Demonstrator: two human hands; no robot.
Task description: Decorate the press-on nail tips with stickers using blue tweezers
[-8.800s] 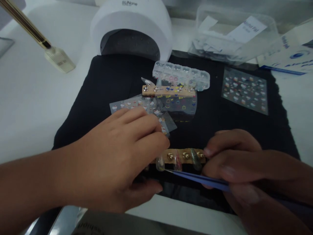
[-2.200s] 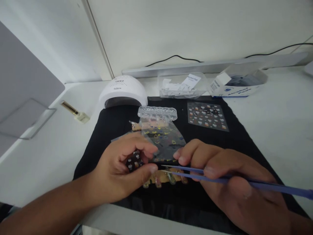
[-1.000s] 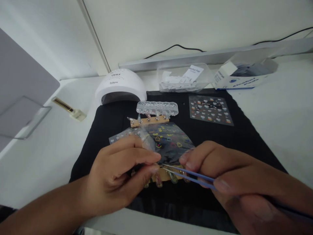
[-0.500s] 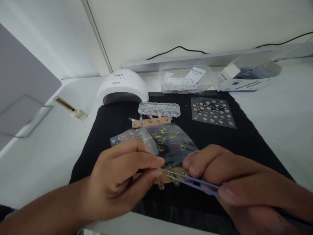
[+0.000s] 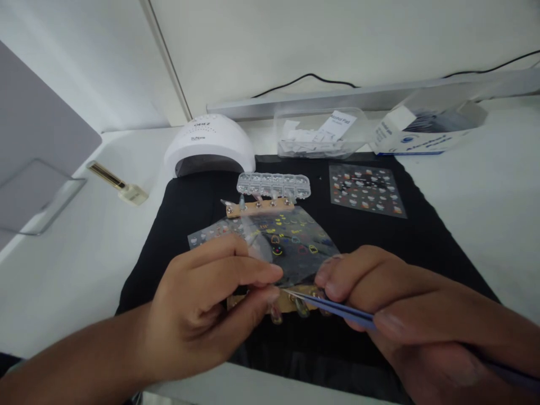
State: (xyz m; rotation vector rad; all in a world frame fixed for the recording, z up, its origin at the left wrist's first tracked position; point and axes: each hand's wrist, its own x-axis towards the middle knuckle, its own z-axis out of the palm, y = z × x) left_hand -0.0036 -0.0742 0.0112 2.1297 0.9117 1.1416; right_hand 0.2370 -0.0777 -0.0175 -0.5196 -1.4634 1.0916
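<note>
White desk, pale wall, a black mat [image 5: 189, 208] spread in the middle. Far left, a gold-handled brush [image 5: 116, 183] lies beside the mat; the white lamp [image 5: 210, 143] sits at the mat's back edge. Left hand [image 5: 202, 306] now: thumb and forefinger pinched tight on the near edge of the clear sticker sheet [image 5: 291, 242], which has flattened a touch since half a second ago. Beneath it, the wooden nail strip [image 5: 291, 304], nearly hidden. Right hand [image 5: 396, 315] grips the blue tweezers [image 5: 337, 308], tips closed together now and nudged up against the left thumb, where moments ago they stood parted. Behind: bead tray [image 5: 273, 184], second strip [image 5: 259, 207], another sheet [image 5: 366, 190] right.
</note>
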